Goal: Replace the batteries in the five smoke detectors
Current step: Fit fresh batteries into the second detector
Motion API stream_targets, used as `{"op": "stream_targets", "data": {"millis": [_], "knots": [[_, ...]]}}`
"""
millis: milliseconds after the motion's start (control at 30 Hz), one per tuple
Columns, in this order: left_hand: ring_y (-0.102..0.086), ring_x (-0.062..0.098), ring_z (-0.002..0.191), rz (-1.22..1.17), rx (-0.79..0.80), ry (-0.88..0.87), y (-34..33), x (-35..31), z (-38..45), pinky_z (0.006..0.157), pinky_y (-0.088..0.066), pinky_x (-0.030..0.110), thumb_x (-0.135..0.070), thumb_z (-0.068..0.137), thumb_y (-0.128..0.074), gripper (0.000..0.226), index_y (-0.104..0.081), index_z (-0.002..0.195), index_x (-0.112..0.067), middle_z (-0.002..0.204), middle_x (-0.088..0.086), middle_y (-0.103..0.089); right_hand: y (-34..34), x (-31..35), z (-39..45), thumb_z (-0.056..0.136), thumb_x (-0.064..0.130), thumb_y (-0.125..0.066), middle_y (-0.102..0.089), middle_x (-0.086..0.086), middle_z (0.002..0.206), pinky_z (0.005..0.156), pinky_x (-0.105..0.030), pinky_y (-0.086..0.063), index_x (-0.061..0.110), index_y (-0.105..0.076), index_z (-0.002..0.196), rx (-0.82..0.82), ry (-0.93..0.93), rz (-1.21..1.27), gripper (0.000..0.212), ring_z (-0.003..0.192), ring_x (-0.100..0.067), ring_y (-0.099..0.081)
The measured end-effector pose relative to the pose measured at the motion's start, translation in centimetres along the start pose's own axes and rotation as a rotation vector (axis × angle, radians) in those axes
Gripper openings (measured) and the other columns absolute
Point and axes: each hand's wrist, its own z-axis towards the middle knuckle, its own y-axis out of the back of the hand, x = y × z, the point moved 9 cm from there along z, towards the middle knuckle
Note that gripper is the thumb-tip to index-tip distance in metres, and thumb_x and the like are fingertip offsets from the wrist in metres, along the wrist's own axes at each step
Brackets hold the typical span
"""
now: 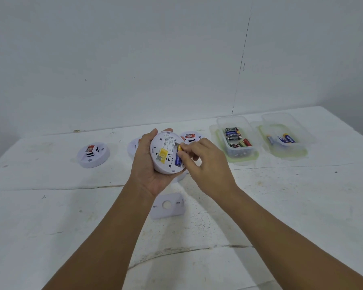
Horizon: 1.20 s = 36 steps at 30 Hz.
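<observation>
My left hand (144, 164) grips a white round smoke detector (166, 152) above the table, its back turned up with a yellow sticker showing. A blue and yellow battery (178, 156) lies in its compartment. My right hand (205, 164) pinches the battery's yellow end with thumb and fingertips. Three more detectors lie on the table: one at the left (93, 154), one partly hidden behind my left hand (133, 146), one behind the held detector (190, 137). A white mounting plate (168, 206) lies below my hands.
Two clear plastic tubs stand at the back right on green-rimmed lids. The nearer tub (235, 120) holds several black and red batteries; the farther tub (289, 120) holds a few blue and yellow ones. The white table (281, 206) meets the wall behind.
</observation>
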Motion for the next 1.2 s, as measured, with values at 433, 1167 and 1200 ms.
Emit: {"op": "stream_targets", "data": {"millis": [433, 1167, 1200], "knots": [[-0.058, 0.027, 0.094, 0.110, -0.054, 0.052, -1.6, 1.6, 3.8, 0.078, -0.054, 0.036, -0.045, 0.092, -0.061, 0.028, -0.070, 0.098, -0.019, 0.112, 0.012, -0.064, 1.9, -3.0, 0.5, 0.101, 0.032, -0.062, -0.059, 0.005, 0.092, 0.077, -0.025, -0.046, 0.021, -0.077, 0.122, 0.090, -0.009, -0.103, 0.027, 0.085, -0.011, -0.058], [-0.068, 0.034, 0.095, 0.264, -0.161, 0.079, -2.6, 3.9, 10.8, 0.103, -0.050, 0.050, -0.049, 0.098, -0.058, 0.035, -0.079, 0.093, -0.021, 0.105, 0.011, -0.074, 3.1, -18.2, 10.0, 0.094, 0.024, -0.070, -0.060, -0.001, 0.095, 0.068, -0.031, -0.046, 0.016, -0.067, 0.112, 0.718, -0.180, -0.891, 0.020, 0.083, -0.025, -0.055], [-0.067, 0.034, 0.095, 0.265, -0.155, 0.078, -2.7, 3.8, 10.9, 0.105, -0.050, 0.051, -0.049, 0.098, -0.059, 0.035, -0.078, 0.094, -0.021, 0.105, 0.011, -0.074, 3.0, -18.4, 10.1, 0.094, 0.022, -0.068, -0.061, -0.003, 0.096, 0.068, -0.032, -0.047, 0.014, -0.064, 0.113, 0.717, -0.172, -0.899, 0.020, 0.082, -0.026, -0.055]]}}
